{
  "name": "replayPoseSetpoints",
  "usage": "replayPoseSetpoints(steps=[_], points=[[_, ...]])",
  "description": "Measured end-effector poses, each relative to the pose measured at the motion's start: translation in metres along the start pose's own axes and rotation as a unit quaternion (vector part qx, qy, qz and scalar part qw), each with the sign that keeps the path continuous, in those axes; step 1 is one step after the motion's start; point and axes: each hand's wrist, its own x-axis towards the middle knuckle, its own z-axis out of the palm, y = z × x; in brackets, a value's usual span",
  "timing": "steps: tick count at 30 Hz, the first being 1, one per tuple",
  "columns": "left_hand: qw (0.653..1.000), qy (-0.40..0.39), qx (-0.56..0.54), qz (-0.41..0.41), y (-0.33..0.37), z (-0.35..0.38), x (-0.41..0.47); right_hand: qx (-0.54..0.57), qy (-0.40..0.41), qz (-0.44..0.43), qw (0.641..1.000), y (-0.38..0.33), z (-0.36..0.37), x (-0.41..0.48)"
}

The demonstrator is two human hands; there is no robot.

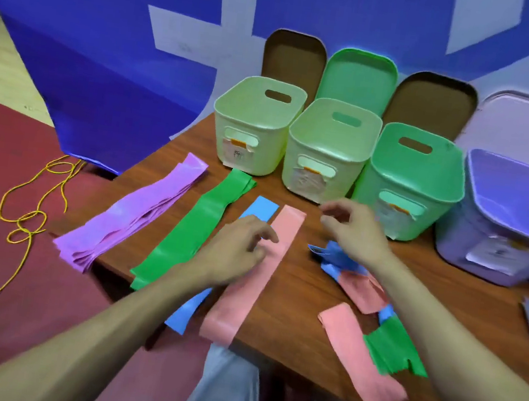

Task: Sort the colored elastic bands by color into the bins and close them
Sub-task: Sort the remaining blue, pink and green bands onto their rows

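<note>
Sorting so far: four flat piles lie side by side on the brown wooden table (293,305): a stack of purple elastic bands (130,213), a stack of green elastic bands (195,231), a blue elastic band (260,208) and a long pink elastic band (260,273).
Unsorted heap: right of them waits a tangle of blue, pink and green bands (357,280), with a loose pink band (360,357) beside it.
Bins: a pale green plastic bin (221,134), a second pale green bin (294,167), a deeper green plastic bin (371,194) and a lilac plastic bin (452,245) stand open; no band shows inside any.
Lids: the plastic lids (358,78) (two brown, one green, one lilac) lean behind, none fitted.
Left hand (233,246): over the blue and pink strips, fingers loosely bent and apart, holding nothing; contact unclear.
Right hand (353,232): raised before the green bin, fingers relaxed, apart, empty.
Remaining: likely the heap, all binning, every lid.
</note>
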Motion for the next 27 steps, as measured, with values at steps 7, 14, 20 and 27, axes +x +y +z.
replayPoseSetpoints(steps=[7, 14, 20, 27], points=[[0.996, -0.081, -0.021, -0.020, 0.049, 0.063, 0.000, -0.028, 0.168, 0.025, 0.985, 0.078, -0.044, -0.095], [0.999, 0.001, -0.019, -0.044, 0.080, 0.124, -0.021, 0.002, 0.269, 0.080, 0.960, 0.134, -0.036, -0.147], [0.976, 0.063, -0.201, -0.044, 0.082, 0.128, -0.032, 0.033, 0.276, 0.053, 0.959, 0.138, -0.033, -0.149], [0.924, 0.138, -0.340, -0.106, 0.082, 0.119, -0.037, 0.058, 0.283, 0.048, 0.956, 0.138, -0.032, -0.149]])
